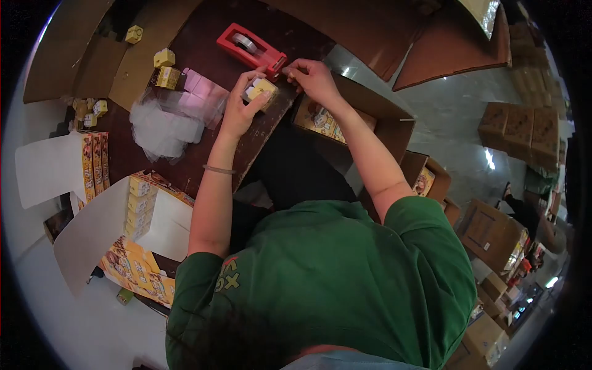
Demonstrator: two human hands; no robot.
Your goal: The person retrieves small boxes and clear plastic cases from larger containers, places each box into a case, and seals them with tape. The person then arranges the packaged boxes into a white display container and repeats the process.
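Observation:
My left hand (237, 110) is wrapped round a small yellow box (261, 92) with printed faces, held over the table's edge. Just beyond it lies a red tape dispenser (251, 50) with a roll of clear tape (244, 42). My right hand (313, 81) is at the dispenser's near end, thumb and forefinger pinched together; whatever is between them is too small to make out. Left of my left hand are a pile of clear plastic sleeves (163, 129) and some pink pieces (202, 89). Two more small yellow boxes (167, 78) sit behind these.
An open white-lined display carton (166, 219) holds a stack of yellow boxes at the left. Orange printed cartons (95, 163) stand beyond it. Large brown cardboard boxes (385, 117) flank the table (213, 166) on the right, and more cartons (518, 132) are stacked across the floor.

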